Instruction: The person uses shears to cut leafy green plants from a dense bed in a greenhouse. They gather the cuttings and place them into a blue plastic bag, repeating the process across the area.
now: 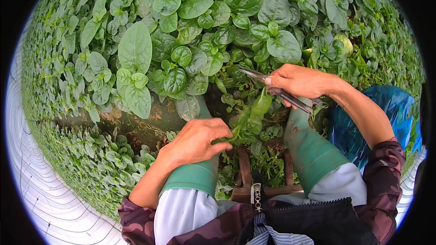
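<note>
My left hand (pixel 201 141), above my left knee, pinches the stem end of a cut leafy green sprig (pixel 253 119) between thumb and fingers. The sprig points up and right, its lower part blurred. Its upper leaves reach just under my right hand (pixel 296 83), which is closed around metal scissors (pixel 255 74). The scissors' tip points up and left into the edge of the leafy plants (pixel 245 37); part of the tool is hidden by my fingers. Whether the sprig touches the scissors, I cannot tell.
Green rubber boots (pixel 316 153) cover my lower legs, with a wooden stool (pixel 242 194) between them. A blue plastic bag (pixel 388 109) stands beyond my right forearm. Bare soil (pixel 119 127) runs between the tall plants in front and lower plants (pixel 98 163) at left. A pale round fruit (pixel 344 44) shows among leaves.
</note>
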Demonstrator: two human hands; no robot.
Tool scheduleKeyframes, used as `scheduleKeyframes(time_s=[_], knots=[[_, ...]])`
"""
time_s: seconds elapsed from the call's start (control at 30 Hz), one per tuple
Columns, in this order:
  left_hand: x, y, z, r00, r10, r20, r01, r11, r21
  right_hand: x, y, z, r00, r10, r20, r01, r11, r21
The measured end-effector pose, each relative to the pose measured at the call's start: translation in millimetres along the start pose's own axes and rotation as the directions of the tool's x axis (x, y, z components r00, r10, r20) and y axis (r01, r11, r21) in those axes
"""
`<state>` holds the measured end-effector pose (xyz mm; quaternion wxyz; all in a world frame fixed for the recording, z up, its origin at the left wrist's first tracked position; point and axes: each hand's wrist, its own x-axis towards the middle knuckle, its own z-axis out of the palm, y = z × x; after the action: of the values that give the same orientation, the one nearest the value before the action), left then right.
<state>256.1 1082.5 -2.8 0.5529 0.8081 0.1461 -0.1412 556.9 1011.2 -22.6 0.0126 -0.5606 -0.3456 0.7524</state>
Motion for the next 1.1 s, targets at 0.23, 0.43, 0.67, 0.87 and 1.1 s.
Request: scheduleKeyframes(time_s=[0.23,0.43,0.67,0.87,1.1], knots=[[31,18,-20,0.85,0.064,-0.523,0.068,0.971,0.23,-56,38,6,0.958,-0.28,0.054,0.262,0.94,0.217],[127,64,-28,0.89,0.302,-0.342,0.033,0.706,0.708,-88,110,14,0.857,-0.391,-0.336,0.512,0.571,0.642],[174,45,-49,0.929,0.173,-0.327,0.135,0.664,0.735,-69,102,1,0.882,-0.284,-0.376,0.471,0.526,0.708],[142,22,-55,0.857,0.178,-0.483,0.144,0.818,0.557,-37,73,-9,0.917,-0.34,-0.207,0.385,0.626,0.678],[148,15,-53,0.821,0.224,-0.525,0.098,0.851,0.516,-15,70,-2,0.939,-0.33,-0.099,0.306,0.667,0.68]])
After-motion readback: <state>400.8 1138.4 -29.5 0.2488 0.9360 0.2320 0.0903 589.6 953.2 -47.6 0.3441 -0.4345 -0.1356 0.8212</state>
